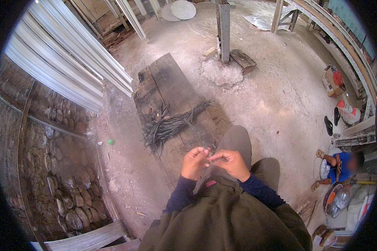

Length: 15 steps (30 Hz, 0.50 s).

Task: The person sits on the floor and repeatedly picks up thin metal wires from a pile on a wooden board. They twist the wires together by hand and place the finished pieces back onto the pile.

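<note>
Lying beyond the hands and to their left: one loose bundle of dark strips point(171, 125), spread crosswise on the counter point(165, 73), its long axis slanted from near left to far right. Left hand point(192, 163): the nearer of the two to the bundle, from which it is set apart; fingers bent, thumb drawn in toward them. Right hand point(231, 163): placed just beside it, thumb and forefinger brought narrowly together toward the left fingertips. Whether a thin strand is held between the hands cannot be told.

Surface: low counter of worn, darkened planks, a lengthwise seam shown, one blackened corner noted at the far left end.

Room, from left: rounded stones point(74, 219), bedded in dark earth; long white panels point(67, 62), leaned in a row; a green ball point(110, 142), left on the pale concrete floor point(276, 92); an upright post point(225, 33), footed in rough concrete, with a wooden block point(243, 60) laid against it; dark slippers point(329, 125); a person in blue point(342, 167), seated low; a red-and-white sack point(348, 113), placed near the slippers.
</note>
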Motion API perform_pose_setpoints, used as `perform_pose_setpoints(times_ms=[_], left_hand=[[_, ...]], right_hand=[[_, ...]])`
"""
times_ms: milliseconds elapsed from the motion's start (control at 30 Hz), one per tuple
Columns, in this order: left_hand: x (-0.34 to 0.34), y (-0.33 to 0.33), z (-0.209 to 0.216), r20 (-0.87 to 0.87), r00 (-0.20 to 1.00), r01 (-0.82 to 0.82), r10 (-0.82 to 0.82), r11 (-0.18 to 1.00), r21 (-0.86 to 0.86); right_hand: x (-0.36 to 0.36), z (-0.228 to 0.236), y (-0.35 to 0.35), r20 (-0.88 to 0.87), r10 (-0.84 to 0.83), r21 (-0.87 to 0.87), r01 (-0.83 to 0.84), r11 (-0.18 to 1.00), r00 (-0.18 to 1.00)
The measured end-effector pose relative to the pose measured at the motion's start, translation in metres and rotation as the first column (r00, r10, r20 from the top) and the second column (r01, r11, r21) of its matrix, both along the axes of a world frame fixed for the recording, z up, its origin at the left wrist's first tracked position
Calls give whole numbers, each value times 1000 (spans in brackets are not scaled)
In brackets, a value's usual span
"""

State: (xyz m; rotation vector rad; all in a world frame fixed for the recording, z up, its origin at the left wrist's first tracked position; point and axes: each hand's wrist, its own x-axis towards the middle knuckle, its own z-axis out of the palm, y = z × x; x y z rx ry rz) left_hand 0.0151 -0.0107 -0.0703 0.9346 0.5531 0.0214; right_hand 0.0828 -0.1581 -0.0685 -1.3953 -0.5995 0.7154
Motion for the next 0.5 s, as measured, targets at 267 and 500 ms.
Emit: perform_pose_setpoints(times_ms=[267,500], left_hand=[[-5,-6,-12,190,977,-62,94,984,-169],[-1,-15,1,76,997,23,-22,1000,-14]], right_hand=[[1,-2,-2,-418,57,108,-13,994,907],[-2,-6,3,-246,-277,88,306,948,929]])
